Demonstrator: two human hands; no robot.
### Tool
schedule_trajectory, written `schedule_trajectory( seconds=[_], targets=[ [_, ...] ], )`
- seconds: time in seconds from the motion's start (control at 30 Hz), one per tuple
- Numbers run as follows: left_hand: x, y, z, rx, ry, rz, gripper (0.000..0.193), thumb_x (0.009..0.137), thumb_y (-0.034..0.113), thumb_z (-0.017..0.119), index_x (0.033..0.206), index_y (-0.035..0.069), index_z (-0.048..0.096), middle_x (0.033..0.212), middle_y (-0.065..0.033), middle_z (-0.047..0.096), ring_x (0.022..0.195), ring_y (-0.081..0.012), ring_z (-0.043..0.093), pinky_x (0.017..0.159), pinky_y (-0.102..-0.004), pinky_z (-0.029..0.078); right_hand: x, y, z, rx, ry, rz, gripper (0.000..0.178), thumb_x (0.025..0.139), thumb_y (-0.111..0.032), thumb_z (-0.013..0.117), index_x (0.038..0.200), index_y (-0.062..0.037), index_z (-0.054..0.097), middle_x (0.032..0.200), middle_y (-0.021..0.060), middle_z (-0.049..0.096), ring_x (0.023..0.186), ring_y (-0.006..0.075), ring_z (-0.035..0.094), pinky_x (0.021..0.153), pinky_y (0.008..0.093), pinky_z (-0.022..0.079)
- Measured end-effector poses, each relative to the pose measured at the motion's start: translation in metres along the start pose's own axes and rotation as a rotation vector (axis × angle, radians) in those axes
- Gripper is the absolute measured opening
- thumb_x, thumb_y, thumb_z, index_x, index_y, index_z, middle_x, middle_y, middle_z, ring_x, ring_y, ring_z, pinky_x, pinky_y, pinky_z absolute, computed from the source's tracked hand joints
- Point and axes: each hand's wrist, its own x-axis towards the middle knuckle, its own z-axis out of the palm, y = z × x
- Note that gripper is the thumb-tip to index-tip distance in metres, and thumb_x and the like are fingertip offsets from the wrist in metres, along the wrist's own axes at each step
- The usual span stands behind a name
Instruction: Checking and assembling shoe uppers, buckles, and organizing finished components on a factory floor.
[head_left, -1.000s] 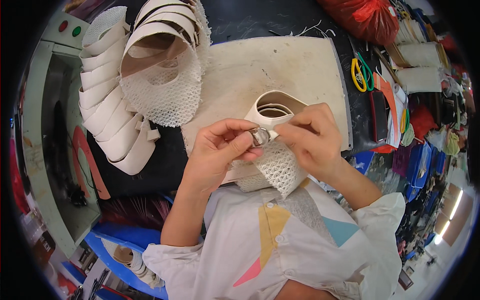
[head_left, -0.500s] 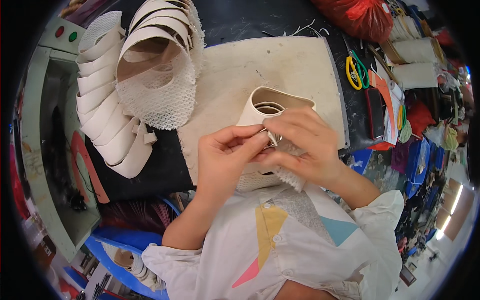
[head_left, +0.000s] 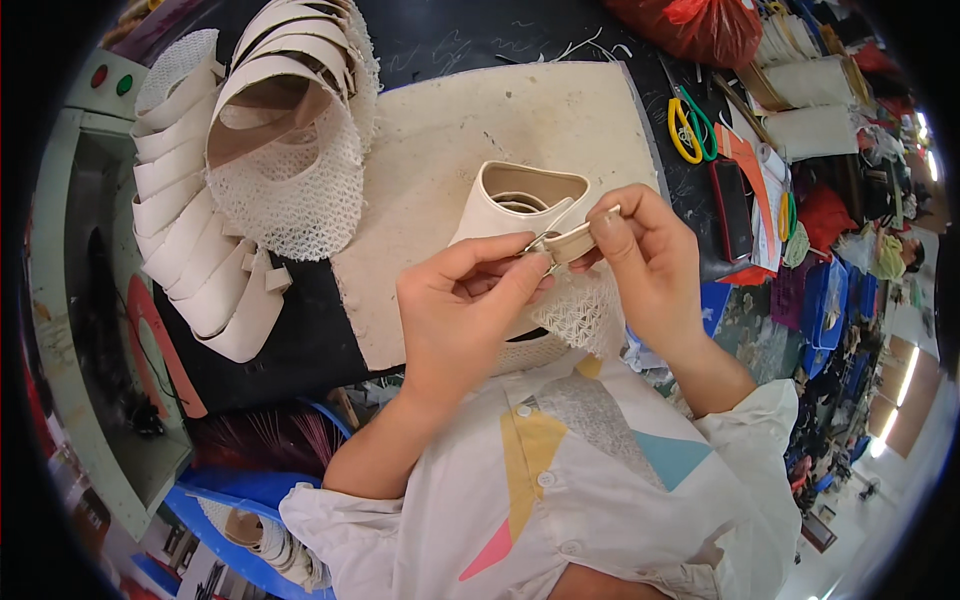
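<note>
In front of my chest is a cream shoe upper [head_left: 478, 215] with a curved smooth band and a woven mesh part [head_left: 582, 312]. My left hand [head_left: 450, 315] pinches a small metal buckle [head_left: 545, 242] between thumb and forefinger. A narrow cream strap [head_left: 572, 244] runs through or beside the buckle; the fingers partly hide which. My right hand [head_left: 655, 265] grips the strap's free end between thumb and fingers, just right of the buckle. Below the hands, the rest of the upper hangs against my shirt.
Stacked cream uppers [head_left: 290, 150] and a row of nested ones [head_left: 190, 220] lie at the left. A pale board [head_left: 420, 140] covers the black table. At right are scissors [head_left: 688, 130], a dark phone [head_left: 731, 210] and a red bag [head_left: 690, 28]. A blue bin [head_left: 240, 490] stands lower left.
My right hand has moved right, away from the buckle, drawing out the strap end that its fingers covered before. My left hand still pinches at the buckle. The view has shifted slightly.
</note>
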Motion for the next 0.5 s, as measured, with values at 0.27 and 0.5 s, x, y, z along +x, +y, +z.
schedule_trajectory(
  seconds=[0.27,0.5],
  targets=[
    [0.003,0.004,-0.01,-0.127,-0.043,-0.161,0.017,0.079,-0.004,0.066,0.095,-0.009,0.063,0.084,-0.0154,0.066,0.071,-0.0158,0.066,0.065,-0.0238,0.056,0.011,0.008,-0.009,0.578,-0.182,0.381,0.026,0.095,-0.024,0.049,0.102,0.0006,0.054,0.089,0.0081,0.063,0.075,0.0107,0.061,0.069,0.0226,0.051],
    [0.003,0.006,-0.012,-0.059,-0.05,-0.119,0.013,0.078,-0.005,0.066,0.091,-0.007,0.064,0.08,-0.0139,0.066,0.068,-0.0161,0.066,0.061,-0.0237,0.055,0.012,0.01,-0.01,0.683,-0.2,0.492,0.025,0.095,-0.023,0.049,0.102,0.0,0.054,0.087,0.007,0.063,0.072,0.0109,0.061,0.068,0.0239,0.052]
  ],
)
